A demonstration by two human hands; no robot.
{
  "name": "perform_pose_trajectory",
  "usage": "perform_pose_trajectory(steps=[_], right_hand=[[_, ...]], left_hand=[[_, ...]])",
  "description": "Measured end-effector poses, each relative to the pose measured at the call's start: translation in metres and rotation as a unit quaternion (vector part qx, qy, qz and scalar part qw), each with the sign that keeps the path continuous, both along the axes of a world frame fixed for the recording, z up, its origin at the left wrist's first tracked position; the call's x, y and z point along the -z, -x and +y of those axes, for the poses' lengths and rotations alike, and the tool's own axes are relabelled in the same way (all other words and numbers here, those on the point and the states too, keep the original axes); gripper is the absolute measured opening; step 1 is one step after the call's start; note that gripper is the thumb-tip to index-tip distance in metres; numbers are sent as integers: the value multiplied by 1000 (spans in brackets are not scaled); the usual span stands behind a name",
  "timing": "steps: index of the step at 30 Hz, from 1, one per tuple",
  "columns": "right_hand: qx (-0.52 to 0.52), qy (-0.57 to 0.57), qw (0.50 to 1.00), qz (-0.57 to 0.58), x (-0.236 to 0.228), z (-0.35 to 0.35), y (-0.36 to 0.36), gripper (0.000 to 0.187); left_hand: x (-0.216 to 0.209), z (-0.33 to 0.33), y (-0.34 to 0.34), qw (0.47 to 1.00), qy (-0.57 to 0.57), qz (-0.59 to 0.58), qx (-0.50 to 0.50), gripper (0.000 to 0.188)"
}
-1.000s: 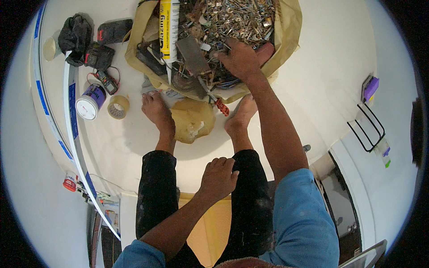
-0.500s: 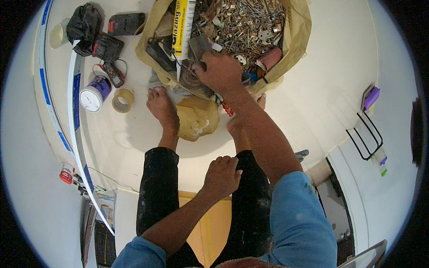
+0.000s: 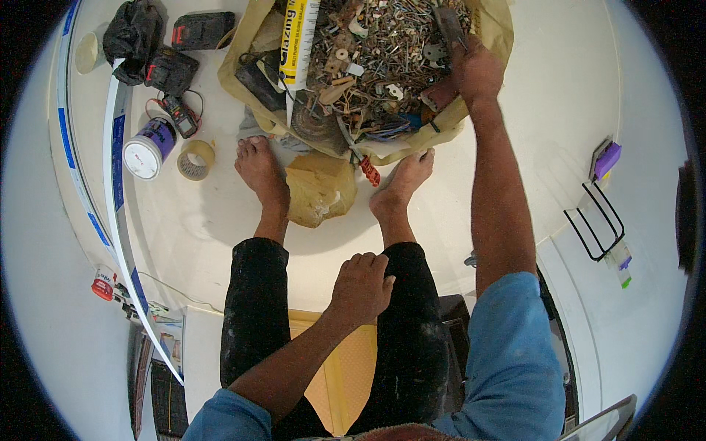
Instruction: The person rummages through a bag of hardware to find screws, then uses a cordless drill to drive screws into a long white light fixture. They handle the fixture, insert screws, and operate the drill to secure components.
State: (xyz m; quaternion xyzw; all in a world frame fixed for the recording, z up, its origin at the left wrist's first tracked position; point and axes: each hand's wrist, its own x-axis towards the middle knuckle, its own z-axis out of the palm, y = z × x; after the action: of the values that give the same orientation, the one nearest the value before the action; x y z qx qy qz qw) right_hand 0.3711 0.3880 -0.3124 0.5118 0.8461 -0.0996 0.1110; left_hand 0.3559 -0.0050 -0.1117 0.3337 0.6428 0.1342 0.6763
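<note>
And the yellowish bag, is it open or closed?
Open: the bag has its rim spread wide, showing metal hardware and a yellow tube.

Bag (image 3: 501, 44): far side cut off by the top edge, same for the upper end of the yellow tube (image 3: 297, 44). Right hand (image 3: 482, 70) covers the lower end of the dark flat block (image 3: 448, 28); some fingertips look tucked out of sight. Left hand (image 3: 360, 288): palm hidden against the right knee (image 3: 406, 256). Loose hardware (image 3: 397, 40) too small to sort by piece. Grey cloth (image 3: 254, 126) partly hidden by the bag. Small grey item (image 3: 470, 259) half behind the right forearm (image 3: 506, 195), unidentifiable. Clutter (image 3: 156, 317) at left too tiny to name.
</note>
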Motion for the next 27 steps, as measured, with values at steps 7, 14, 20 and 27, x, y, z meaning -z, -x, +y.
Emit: perform_pose_trajectory(steps=[7,14,20,27], right_hand=[[-27,91,986,138,7,-83,16,29],[238,351,840,338,9,-122,11,18],[188,358,872,276,21,-110,-5,18],[-93,56,994,-16,15,-94,27,23]], left_hand=[[3,-7,-9,998,-47,30,-15,41],[5,-3,-6,999,-31,25,-18,42],[6,-7,-7,999,-34,20,-14,41],[7,-5,-4,999,-36,20,-21,39]])
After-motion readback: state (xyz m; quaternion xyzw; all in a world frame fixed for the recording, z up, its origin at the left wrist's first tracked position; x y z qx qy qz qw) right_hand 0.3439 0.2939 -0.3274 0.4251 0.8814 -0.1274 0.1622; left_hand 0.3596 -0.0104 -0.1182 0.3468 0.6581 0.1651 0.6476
